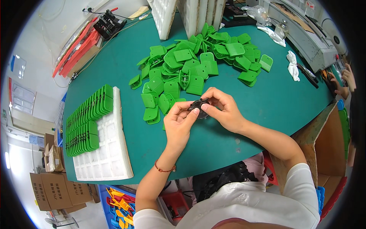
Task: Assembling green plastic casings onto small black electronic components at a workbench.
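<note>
Both my hands pinch a small round black part over the middle of the table. My left hand [178, 121] grips its left side with thumb and fingers. My right hand [224, 110] holds its right side, thumb pressed on its face. Fingers partly cover the black part [198, 104], so its exact kind is unclear. Just beyond my hands spreads a loose heap of green plastic clips [196, 84], several with metal springs showing. To the left, a white foam tray [108, 162] carries two rows of green clips [91, 105] standing close together.
White foam trays [164, 19] stand upright at the back. A black device [108, 24] sits at the far left; pliers [308, 75] and white cloth [292, 65] lie right. Another person's hand [347, 78] shows at the right edge. A cardboard box [324, 129] stands near my right arm.
</note>
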A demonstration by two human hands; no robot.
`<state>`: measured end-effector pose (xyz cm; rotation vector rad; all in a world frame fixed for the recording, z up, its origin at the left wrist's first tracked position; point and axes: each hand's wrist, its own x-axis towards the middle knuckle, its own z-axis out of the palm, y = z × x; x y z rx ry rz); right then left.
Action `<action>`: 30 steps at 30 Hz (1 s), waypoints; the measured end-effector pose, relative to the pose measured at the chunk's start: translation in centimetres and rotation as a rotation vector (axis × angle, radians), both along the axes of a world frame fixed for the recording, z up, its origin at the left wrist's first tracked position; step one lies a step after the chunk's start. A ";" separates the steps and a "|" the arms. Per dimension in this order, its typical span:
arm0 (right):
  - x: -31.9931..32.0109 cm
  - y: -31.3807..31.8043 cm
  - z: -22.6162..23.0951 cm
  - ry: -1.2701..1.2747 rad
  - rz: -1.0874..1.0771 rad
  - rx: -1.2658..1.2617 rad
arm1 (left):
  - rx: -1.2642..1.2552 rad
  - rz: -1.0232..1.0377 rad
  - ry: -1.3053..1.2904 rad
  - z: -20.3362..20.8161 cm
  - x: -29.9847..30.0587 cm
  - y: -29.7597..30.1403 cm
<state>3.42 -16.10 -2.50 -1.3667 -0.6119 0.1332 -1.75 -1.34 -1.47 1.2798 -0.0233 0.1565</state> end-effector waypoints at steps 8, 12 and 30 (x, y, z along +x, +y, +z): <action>4.5 -0.8 -1.1 -0.635 -0.534 -0.662 | -0.067 0.015 0.026 0.0 0.3 0.0; 5.3 -1.2 -2.6 -0.764 -0.527 -0.888 | -0.067 0.027 0.040 0.0 0.1 0.1; 4.2 -1.3 -0.2 -0.465 -0.505 -0.417 | -0.034 0.047 -0.001 -0.1 0.2 0.4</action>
